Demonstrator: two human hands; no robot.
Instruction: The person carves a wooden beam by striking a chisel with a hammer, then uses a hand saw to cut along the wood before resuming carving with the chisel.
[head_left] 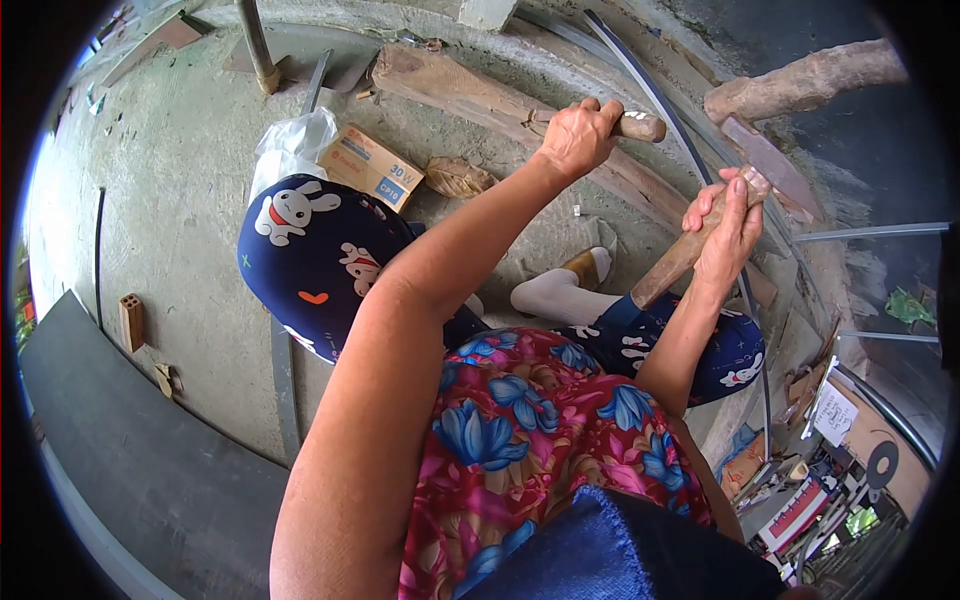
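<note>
Gripping a short wooden peg [632, 125] in the closed left hand [578, 135], held against the long timber [480, 98] on the concrete floor [170, 200]. Right hand [728, 232] has its fingers wrapped high on the wooden hammer handle [680, 258], near the head [768, 160]. Judged: hammer rigid, head-heavy; hold lower for swing.

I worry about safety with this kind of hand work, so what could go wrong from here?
The left hand grips a short wooden piece on the long timber, close to where the hatchet in the right hand is raised; a stray blow might hit the fingers. The socked foot lies just below the timber, so a glancing blade or chips might reach it.
</note>
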